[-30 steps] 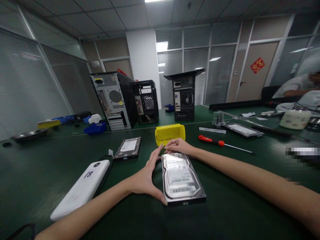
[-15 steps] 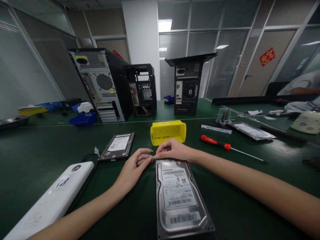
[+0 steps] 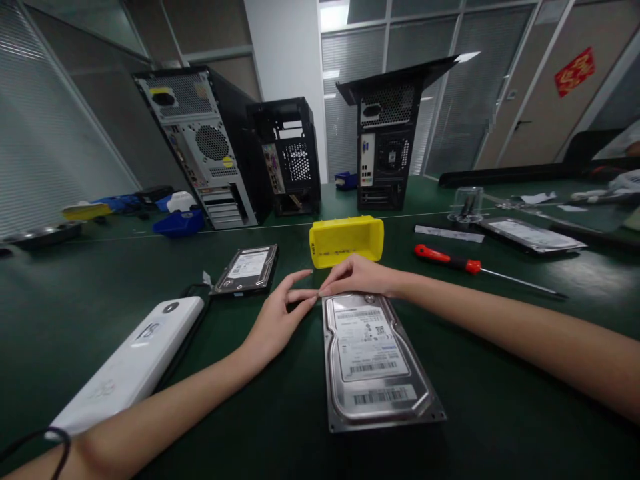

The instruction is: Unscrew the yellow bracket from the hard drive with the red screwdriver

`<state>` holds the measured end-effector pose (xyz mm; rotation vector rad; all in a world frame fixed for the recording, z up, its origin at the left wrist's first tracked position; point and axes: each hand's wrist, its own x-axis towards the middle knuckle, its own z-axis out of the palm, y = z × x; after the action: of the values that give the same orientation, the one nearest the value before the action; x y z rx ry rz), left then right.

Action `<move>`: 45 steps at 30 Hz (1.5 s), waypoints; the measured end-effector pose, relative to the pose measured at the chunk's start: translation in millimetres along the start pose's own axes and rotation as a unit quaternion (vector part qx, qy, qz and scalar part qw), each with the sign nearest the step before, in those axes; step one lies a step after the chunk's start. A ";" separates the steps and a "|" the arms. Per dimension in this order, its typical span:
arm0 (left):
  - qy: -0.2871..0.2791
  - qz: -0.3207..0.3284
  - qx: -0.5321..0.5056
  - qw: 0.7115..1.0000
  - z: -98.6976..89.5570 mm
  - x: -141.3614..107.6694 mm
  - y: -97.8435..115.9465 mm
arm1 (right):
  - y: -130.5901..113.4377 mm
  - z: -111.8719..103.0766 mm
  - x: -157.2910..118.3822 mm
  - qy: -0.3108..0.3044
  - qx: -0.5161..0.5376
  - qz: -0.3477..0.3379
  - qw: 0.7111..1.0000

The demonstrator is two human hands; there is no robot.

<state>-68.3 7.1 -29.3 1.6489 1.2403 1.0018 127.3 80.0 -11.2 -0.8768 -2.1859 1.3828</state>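
Observation:
A silver hard drive [image 3: 373,360] with a white label lies on the green table in front of me. My right hand [image 3: 355,277] rests over its far edge, fingertips pinched at the far left corner. My left hand [image 3: 283,313] meets them there, its thumb and a finger pressed together while the index finger is raised. Whatever is between the fingertips is too small to make out. Just beyond my hands, a yellow bin [image 3: 347,243] sits with its opening facing me.
Another hard drive [image 3: 247,269] and a white power bank [image 3: 135,360] lie at the left. A red screwdriver [image 3: 450,261], a clear cup [image 3: 466,205] and a further drive [image 3: 530,235] are at the right. Computer cases [image 3: 213,147] stand behind.
The view has tilted down and shifted left, so things appear higher and further right. My left index finger has lifted away from the others; both hands remain at the drive's far left corner.

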 end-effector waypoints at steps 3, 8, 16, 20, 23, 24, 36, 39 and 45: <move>0.000 -0.002 0.002 1.000 -0.2 -1.0 1.8 | 1.2 -0.7 -1.8 0.004 0.007 0.009 1.000; 0.005 -0.012 -0.004 1.000 0.8 -2.5 5.2 | 3.4 -2.7 -3.4 -0.018 0.015 -0.010 1.000; 0.017 -0.020 -0.007 1.000 2.1 -3.0 7.4 | 3.5 -3.9 -2.3 -0.033 -0.004 -0.046 0.998; 0.023 -0.017 0.000 1.000 1.8 -2.8 7.8 | 1.6 -3.7 -2.7 -0.030 -0.019 -0.043 0.998; 0.020 -0.015 0.001 1.000 1.7 -2.8 8.7 | 1.2 -2.9 -3.3 -0.027 -0.021 -0.030 0.999; 0.018 -0.016 0.000 1.000 1.7 -2.8 8.8 | 1.4 -2.6 -3.4 -0.027 -0.019 -0.026 0.999; 0.010 -0.008 -0.005 1.000 1.3 -2.2 6.6 | -3.8 1.1 -2.8 -0.012 -0.007 -0.018 1.000; 0.010 -0.005 -0.008 1.000 1.2 -2.0 5.9 | -6.0 1.5 -3.2 -0.014 -0.012 -0.019 1.000; 0.009 0.000 -0.013 1.000 -0.1 -1.6 1.9 | -5.7 -0.5 -3.7 -0.025 -0.020 -0.025 0.999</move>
<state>-68.1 5.3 -27.7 1.6230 1.2338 1.0306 128.6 76.0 -5.9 -0.8062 -2.2643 1.3546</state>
